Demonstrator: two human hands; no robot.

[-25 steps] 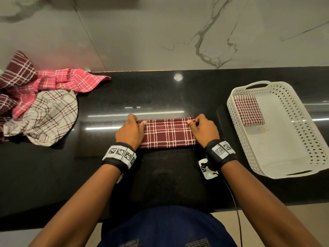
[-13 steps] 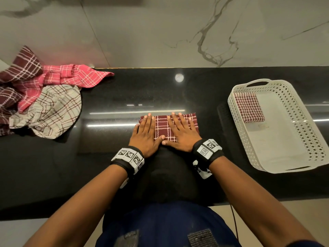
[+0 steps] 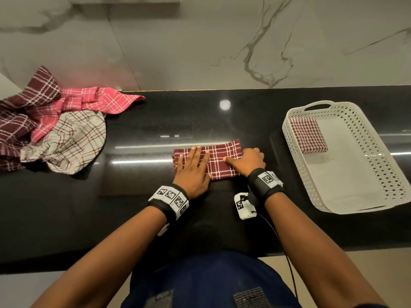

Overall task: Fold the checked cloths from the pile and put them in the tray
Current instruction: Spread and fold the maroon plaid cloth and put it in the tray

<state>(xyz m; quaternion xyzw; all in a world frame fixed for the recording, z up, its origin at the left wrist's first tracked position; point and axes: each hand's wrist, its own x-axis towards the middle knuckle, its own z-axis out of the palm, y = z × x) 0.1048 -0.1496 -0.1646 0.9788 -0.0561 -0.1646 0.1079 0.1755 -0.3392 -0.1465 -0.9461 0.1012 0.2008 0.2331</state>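
Black polished stone counter (image 3: pixel 222 121) runs wall to wall under a veined marble backsplash (image 3: pixel 200 41), and the work sits at 12 o'clock, close to the person's body. One maroon cloth (image 3: pixel 219 161), already folded into a band, lies flat there with its long axis running from 9 to 3 o'clock. The left hand (image 3: pixel 193 170) rests on the band's 9 o'clock half, palm down, its fingers (image 3: pixel 195 152) straight and slightly spread, pressing it to the counter. The right hand (image 3: pixel 249 162) is at the 3 o'clock end, its fingers curled round that edge with the thumb (image 3: pixel 229 160) laid on top, so it looks to be pinching the end; the fingertips themselves are hidden. The next fold probably turns on this: the gripped end would swing toward 9 o'clock over the pinned half, and the right hand is also the nearer to the one white perforated tray (image 3: pixel 287 138) at 2 o'clock. One small-checked folded cloth (image 3: pixel 308 136) lies in the tray's far left corner. At 10 o'clock the pile (image 3: pixel 55 127) shows three colours, dark maroon, pink and cream; how many cloths that makes I cannot tell
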